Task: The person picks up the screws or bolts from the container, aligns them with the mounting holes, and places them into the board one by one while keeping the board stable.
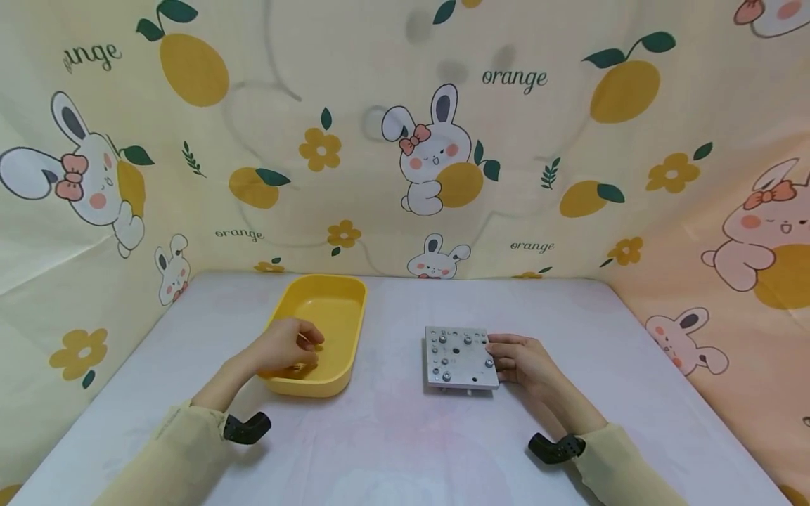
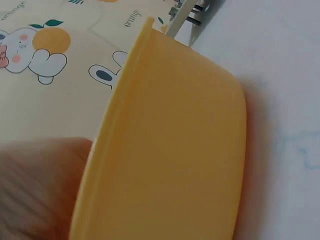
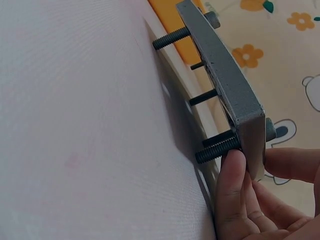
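A square silver metal plate [image 1: 460, 358] carries several bolts and small holes on its top face. My right hand [image 1: 528, 363] grips its right edge, with fingers on both faces in the right wrist view. From the underside, threaded bolt shanks [image 3: 217, 150] stick out towards the table. My left hand [image 1: 286, 346] reaches over the left rim into a yellow tray [image 1: 344, 383], its fingers bent. Whether it pinches anything is hidden. Some small dark items seem to lie under that hand, too unclear to name. In the left wrist view the tray's outer wall [image 2: 170, 135] blocks the fingers.
A white cloth-covered table [image 1: 392, 450] lies under everything. Behind and at both sides hangs a printed curtain [image 1: 367, 63] with rabbits and oranges. A black wrist camera [image 1: 247, 427] is on the left sleeve, another [image 1: 555, 448] on the right.
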`<state>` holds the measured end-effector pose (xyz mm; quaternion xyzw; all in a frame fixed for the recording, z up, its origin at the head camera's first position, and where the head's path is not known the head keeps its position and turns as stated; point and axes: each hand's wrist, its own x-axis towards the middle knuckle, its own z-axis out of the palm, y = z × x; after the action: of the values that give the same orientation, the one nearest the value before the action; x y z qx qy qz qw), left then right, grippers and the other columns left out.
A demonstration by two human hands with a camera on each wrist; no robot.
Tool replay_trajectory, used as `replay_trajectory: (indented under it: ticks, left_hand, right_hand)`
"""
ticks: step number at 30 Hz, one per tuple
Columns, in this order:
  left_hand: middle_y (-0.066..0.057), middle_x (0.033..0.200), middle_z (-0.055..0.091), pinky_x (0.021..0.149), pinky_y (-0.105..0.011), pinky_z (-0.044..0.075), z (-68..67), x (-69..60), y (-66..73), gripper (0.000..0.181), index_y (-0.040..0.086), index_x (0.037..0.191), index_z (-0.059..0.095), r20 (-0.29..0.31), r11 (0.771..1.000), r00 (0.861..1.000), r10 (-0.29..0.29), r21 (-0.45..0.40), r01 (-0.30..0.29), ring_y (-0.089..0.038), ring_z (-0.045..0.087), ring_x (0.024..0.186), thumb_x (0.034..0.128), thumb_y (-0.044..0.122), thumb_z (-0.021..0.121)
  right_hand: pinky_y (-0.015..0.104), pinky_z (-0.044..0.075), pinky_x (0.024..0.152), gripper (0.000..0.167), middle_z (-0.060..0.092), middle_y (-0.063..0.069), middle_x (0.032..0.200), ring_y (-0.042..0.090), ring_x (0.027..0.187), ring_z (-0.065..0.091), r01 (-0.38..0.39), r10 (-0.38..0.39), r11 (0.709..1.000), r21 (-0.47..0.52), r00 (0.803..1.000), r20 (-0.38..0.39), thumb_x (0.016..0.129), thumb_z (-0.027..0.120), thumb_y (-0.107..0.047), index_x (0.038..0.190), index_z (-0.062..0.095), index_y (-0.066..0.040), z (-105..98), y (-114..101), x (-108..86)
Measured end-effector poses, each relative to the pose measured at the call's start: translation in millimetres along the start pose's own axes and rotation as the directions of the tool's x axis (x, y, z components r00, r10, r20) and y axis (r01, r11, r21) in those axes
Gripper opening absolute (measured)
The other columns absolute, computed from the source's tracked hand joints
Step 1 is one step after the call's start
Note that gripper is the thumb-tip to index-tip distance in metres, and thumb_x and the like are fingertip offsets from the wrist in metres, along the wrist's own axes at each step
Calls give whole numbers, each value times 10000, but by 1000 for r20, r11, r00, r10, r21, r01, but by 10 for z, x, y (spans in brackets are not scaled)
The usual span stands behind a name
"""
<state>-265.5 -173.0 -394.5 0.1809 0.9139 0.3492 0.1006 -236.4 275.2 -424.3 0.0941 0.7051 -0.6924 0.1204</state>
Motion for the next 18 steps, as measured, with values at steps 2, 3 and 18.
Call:
replay_trajectory:
  ticks: [2, 3, 18]
  left_hand:
    - [-44, 872, 645, 698, -321, 515, -12, -12, 21, 183, 10, 973, 688, 36, 999, 999, -8, 52, 6, -181, 575, 763, 818, 45, 779]
    - [-33, 832, 637, 692, -317, 505, -18, -19, 36, 147, 26, 933, 689, 54, 996, 998, -14, 86, 9, -175, 567, 741, 821, 60, 778]
    - [65, 867, 644, 812, -358, 488, 62, -60, 115, 52, 160, 968, 725, 299, 991, 949, 103, 55, -125, -165, 560, 841, 923, 170, 701]
  right_hand:
    - [302, 552, 673, 474, 693, 116, 1094, 218, 854, 676, 2, -2, 1000, -8, 1000, -2, 937, 671, -137, 1355, 523, 33, -1, 2, -1]
    - [301, 551, 672, 474, 693, 116, 1095, 217, 853, 675, 3, -3, 1000, -12, 1000, -3, 938, 668, -138, 1356, 522, 33, -1, 3, -1]
    - [309, 552, 677, 474, 694, 110, 1084, 221, 842, 670, 0, 0, 1000, -15, 1000, -17, 935, 672, -152, 1351, 531, 26, 2, 3, 2]
